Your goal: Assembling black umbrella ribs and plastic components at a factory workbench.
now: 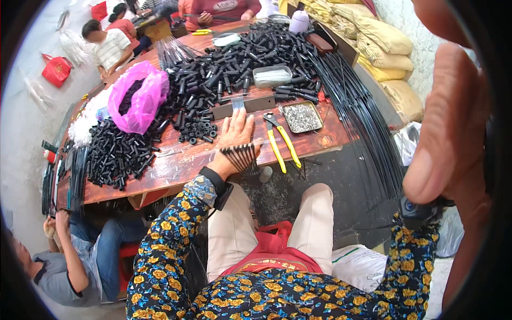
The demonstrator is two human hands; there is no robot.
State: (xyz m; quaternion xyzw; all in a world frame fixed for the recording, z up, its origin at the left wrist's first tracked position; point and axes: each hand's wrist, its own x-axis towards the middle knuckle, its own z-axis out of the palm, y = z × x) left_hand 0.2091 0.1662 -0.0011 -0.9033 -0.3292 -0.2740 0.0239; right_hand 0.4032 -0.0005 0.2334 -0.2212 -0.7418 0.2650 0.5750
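Left hand (234,130), fingers straight and uncurled, at thin rods (238,101), eleven o'clock.
We best press evenly; right grip, we cannot tell.

Surface finish: plastic, wood, metal and cloth.
Noted: counter (178,166) of glossy red-brown wood; tubular parts (226,80) of smooth black plastic; pliers (286,140) in metal and yellow plastic; bag (156,85) of thin, shiny pink plastic; sleeve (165,234) of matt cloth.

Includes one near-side pair of yellow-handled pliers (289,147), one magenta plastic bag (140,124), one shallow square tray (307,130), one lilac bottle (299,22).
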